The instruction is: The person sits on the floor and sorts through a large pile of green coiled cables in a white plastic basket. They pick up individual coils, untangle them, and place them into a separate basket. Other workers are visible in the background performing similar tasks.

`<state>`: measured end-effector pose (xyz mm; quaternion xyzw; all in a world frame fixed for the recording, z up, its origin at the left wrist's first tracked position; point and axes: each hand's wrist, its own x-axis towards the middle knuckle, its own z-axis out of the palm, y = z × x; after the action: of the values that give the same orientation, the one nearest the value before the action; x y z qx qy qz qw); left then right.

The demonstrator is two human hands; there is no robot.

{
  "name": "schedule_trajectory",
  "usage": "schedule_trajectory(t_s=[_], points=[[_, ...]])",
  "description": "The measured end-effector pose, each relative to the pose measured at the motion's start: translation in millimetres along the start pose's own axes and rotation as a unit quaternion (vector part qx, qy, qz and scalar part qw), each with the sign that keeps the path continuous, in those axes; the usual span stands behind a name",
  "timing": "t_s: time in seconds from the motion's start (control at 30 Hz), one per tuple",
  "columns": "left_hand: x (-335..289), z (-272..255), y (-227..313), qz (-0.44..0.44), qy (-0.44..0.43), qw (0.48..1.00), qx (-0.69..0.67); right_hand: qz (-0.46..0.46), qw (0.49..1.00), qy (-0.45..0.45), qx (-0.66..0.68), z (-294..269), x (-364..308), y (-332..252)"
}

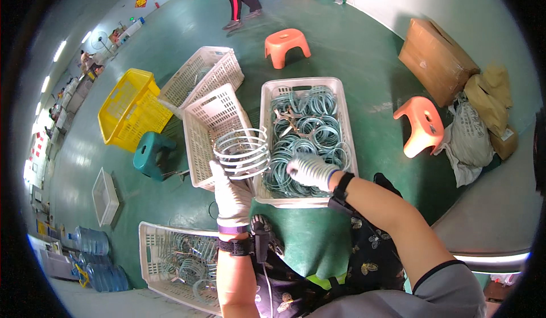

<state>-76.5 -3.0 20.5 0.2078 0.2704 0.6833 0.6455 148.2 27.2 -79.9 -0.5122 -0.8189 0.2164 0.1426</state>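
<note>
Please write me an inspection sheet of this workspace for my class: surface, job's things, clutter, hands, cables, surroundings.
Surface: smooth green floor, shiny in places.
Job's things: pale, thin circular hoops; thin blue-grey rings heaped in a white rectangular plastic crate.
Clutter: two orange plastic stools; teal plastic stool and yellow slatted plastic crate at left.
Hands: left hand, in a white knitted glove, holds the hoops; right hand, gloved likewise, is at the heaped rings, grip unclear.
Cables: thin white cable below the left wrist.
Surroundings: brown cardboard box at right; blue plastic water jugs at lower left; a person beyond.
</note>
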Motion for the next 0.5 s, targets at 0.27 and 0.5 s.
schedule_trajectory(t_s=[0.27, 0.5], points=[[-8, 0, 26, 0.009, -0.013, 1.0, -0.004, -0.032, 0.965, -0.064, -0.251, 84, 34, -13], [-5, 1, 24, 0.007, -0.015, 1.0, 0.011, -0.064, 0.976, -0.084, -0.191, 74, 26, 3]])
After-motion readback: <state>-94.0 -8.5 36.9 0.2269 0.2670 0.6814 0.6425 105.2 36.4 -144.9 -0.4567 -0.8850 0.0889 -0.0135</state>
